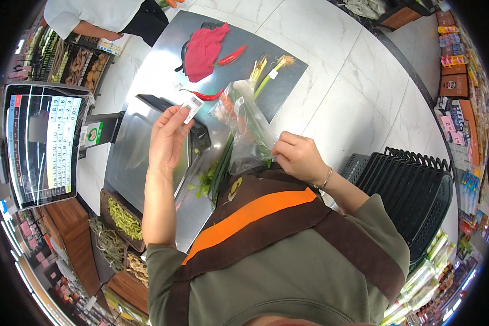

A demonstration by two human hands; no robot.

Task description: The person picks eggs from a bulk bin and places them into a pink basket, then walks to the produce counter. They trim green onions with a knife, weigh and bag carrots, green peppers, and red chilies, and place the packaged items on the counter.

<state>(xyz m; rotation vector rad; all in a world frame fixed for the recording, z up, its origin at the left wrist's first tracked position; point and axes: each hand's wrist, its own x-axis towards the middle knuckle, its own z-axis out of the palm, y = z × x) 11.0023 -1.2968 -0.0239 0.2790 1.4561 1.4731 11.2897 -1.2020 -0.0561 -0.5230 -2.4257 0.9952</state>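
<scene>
Between thumb and fingers, my left hand [169, 132] holds a small white barcode label [194, 108] above the scale's near side. My right hand [297, 155] pinches the edge of a clear plastic bag [244, 138]. Something orange-red and green leaves show through the film. Beside the bag, green onion stalks [223, 161] and leafy greens [207, 179] lie on the metal table [285, 81]. Past it are a red chili pepper [209, 95], another red chili pepper [231, 56] and green onions with roots [275, 73], one bearing a white tag.
A weighing scale [140, 150] with a touchscreen [42, 144] stands on my left. Red and black cloth [205, 53] lies on the table's far part. A person in white [98, 18] stands beyond the far left corner. Stacked black baskets [403, 195] are at my right.
</scene>
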